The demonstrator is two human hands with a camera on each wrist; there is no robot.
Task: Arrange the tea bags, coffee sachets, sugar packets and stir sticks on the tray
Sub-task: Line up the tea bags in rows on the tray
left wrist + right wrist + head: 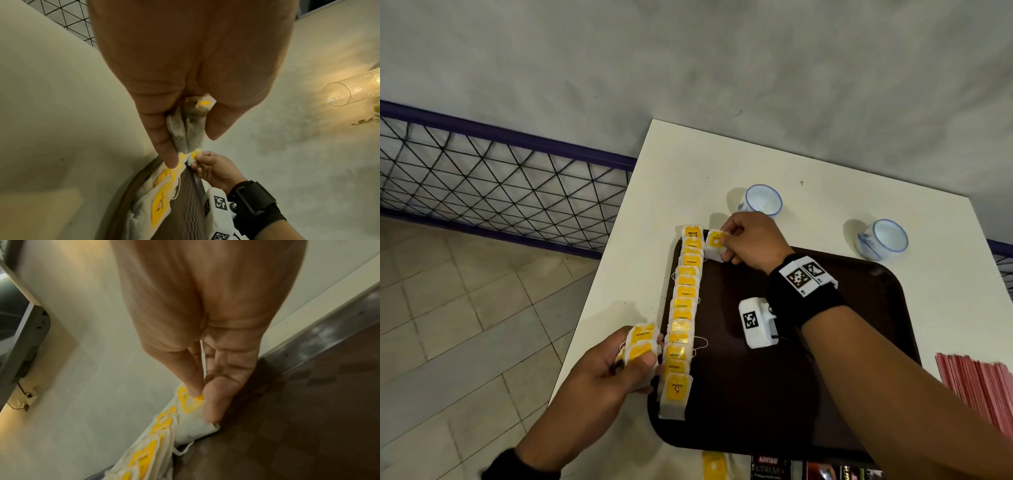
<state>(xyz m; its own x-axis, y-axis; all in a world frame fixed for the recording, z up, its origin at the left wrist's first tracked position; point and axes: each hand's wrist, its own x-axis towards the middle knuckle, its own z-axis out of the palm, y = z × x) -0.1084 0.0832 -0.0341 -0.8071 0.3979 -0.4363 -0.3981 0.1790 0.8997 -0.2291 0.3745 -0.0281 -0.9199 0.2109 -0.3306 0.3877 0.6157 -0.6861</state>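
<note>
Your right hand (746, 241) pinches one tea bag (715, 244) at the tray's (893, 308) far corner, starting a second row. Your left hand (613, 366) grips spare bags (642, 342) close by, ready to feed it

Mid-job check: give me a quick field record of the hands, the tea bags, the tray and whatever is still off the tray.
left hand: grips a small stack of tea bags beside the tray's left edge
right hand: pinches one tea bag at the tray's far left corner
row of tea bags: overlapping line along the tray's left edge
tray: dark brown, middle bare
off tray: two cups, red packets, coffee sachets
</note>
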